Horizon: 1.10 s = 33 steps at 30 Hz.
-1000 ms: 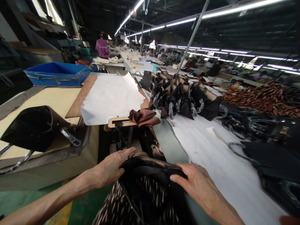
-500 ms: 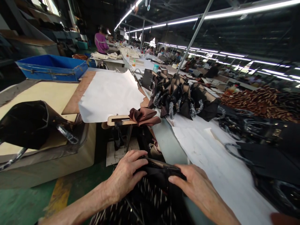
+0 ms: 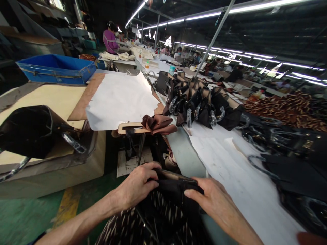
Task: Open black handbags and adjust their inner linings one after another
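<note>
A black handbag (image 3: 176, 190) rests in my lap, its top edge facing up. My left hand (image 3: 141, 185) grips the left end of that edge, with the thumb on the near side and the fingers over the rim. At the right end, my right hand (image 3: 206, 194) pinches the rim with its thumb on the near face. Between the hands, a narrow opening shows a paler lining. The lower part of the bag blends into dark patterned clothing, so its outline there is hard to make out.
Ahead stands a wooden slotted plate (image 3: 134, 128) with brown fabric (image 3: 158, 124) bunched at it. Black bags (image 3: 196, 98) crowd the bench to the right, beside white paper (image 3: 235, 177). On the left, another black bag (image 3: 28, 131) lies near a blue bin (image 3: 56, 69).
The gap along the bag's top edge looks wider, with more of the lining showing. Both hands keep hold of the rim, and the view has shifted slightly.
</note>
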{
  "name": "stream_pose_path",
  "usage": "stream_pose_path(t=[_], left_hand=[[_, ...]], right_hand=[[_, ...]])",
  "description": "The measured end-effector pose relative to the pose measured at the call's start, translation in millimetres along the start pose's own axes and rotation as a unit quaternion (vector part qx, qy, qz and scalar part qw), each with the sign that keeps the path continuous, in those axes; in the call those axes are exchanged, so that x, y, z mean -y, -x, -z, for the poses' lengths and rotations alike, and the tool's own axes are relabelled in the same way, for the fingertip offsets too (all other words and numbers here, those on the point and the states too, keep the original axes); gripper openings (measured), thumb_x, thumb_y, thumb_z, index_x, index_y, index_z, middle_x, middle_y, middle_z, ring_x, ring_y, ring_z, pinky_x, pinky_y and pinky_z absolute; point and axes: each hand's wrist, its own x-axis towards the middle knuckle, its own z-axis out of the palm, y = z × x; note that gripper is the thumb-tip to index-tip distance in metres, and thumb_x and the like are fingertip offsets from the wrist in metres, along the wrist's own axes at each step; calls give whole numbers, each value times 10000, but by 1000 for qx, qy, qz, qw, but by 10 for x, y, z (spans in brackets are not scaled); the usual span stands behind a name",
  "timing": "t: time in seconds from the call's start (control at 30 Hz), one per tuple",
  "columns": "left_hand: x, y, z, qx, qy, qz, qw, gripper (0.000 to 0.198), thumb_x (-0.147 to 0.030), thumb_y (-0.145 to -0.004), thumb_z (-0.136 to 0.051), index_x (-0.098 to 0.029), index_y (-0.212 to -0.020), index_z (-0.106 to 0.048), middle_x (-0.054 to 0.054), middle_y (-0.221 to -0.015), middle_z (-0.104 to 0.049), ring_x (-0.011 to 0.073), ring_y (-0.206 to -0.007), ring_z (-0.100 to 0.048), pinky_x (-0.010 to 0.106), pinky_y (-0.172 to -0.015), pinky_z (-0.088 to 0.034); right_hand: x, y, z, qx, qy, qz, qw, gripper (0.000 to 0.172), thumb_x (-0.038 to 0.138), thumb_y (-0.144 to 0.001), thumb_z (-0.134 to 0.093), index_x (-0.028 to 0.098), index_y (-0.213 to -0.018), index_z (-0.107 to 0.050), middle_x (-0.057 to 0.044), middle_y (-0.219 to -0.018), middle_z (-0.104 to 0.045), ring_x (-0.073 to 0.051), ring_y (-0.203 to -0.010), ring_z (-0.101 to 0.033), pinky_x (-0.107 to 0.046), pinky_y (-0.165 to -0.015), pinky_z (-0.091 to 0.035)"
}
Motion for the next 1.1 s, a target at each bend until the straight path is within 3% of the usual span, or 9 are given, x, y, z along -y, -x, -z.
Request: stream_pose_path(t=[0.13,0.27,0.43,0.5,0.77,1.1], left_hand=[[69,-64,-15,-50,40,26,998,76,-122,-720,-545,-182,-679,-570,25,-1211,-527,193,-1073,-518,292,-938,-369],[116,-94,-65,-88,55,12,995,110,-77,-699,-514,-182,-714,-489,33,-1177,-543,181,-1034,-535,288,-906,-396],[158,-94,-91,-68,43,-53,995,298,-75,-739,-509,-217,-995,-563,33,-1270,-484,175,-1098,-509,294,-972,-386],[175,-92,-103,-63,24,-68,995,284,-119,-781,-515,-222,-1034,-593,38,-1281,-479,186,-1116,-502,306,-994,-382],[128,-152,-106,-48,-19,-68,996,179,-251,-867,-503,-214,-887,-677,37,-1230,-518,191,-1055,-543,274,-943,-415],[94,-255,-84,-36,-9,-50,998,120,-208,-840,-522,-179,-744,-590,14,-1008,-613,158,-907,-576,240,-827,-415]], right_hand=[[-21,-3,-8,8,-28,8,1000,222,365,-767,-504,206,-758,-658,24,-645,-612,-156,-614,-514,-232,-551,-333],[-61,-8,-5,13,-53,6,998,214,350,-757,-510,199,-771,-661,21,-690,-637,-163,-639,-526,-228,-571,-355],[-90,-21,-2,14,-63,-1,998,217,359,-749,-519,197,-765,-663,19,-691,-638,-167,-644,-527,-230,-575,-368],[-84,-21,2,16,-61,-3,998,220,356,-749,-517,193,-761,-664,16,-686,-634,-167,-643,-527,-230,-575,-366],[-95,-10,-6,21,-62,-2,998,211,354,-754,-522,192,-756,-658,17,-692,-637,-158,-634,-521,-223,-568,-355],[-174,4,-36,25,-72,-15,997,204,345,-757,-518,191,-730,-648,28,-656,-620,-141,-599,-487,-216,-527,-328]])
